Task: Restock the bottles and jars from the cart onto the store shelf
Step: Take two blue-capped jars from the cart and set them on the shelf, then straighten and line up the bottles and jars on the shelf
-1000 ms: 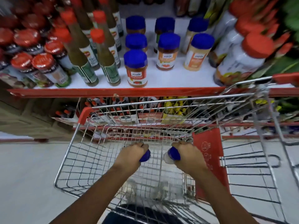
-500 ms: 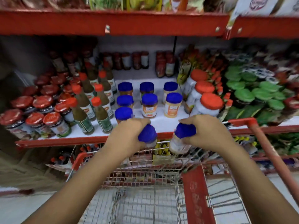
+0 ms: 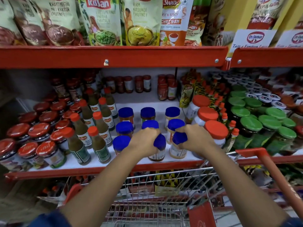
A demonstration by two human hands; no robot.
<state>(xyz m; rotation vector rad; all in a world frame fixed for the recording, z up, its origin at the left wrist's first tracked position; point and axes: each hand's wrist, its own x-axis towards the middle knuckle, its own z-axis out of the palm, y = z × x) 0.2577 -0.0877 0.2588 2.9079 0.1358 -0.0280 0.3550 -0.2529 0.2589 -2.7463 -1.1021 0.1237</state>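
My left hand (image 3: 144, 141) grips a blue-lidded jar (image 3: 159, 144) by its top, with the jar's base at the front of the white shelf (image 3: 164, 102). My right hand (image 3: 196, 138) holds a second blue-lidded jar (image 3: 178, 150) the same way, right beside the first. Both jars stand upright in the front row, in line with several other blue-lidded jars (image 3: 125, 113) behind them. The wire cart (image 3: 164, 190) is below my forearms, against the shelf's red front edge (image 3: 82, 171).
Green sauce bottles with orange caps (image 3: 98, 145) and red-lidded jars (image 3: 47, 153) stand left of my hands. Large white jars with orange lids (image 3: 215, 130) sit close on the right, green-lidded jars (image 3: 250, 123) beyond. The red upper shelf (image 3: 114, 56) carries chutney pouches. The cart's red handle (image 3: 275, 174) runs at right.
Both hands have lifted the two jars out of the cart and carried them up and forward onto the front row of the shelf. My view has tilted upward.
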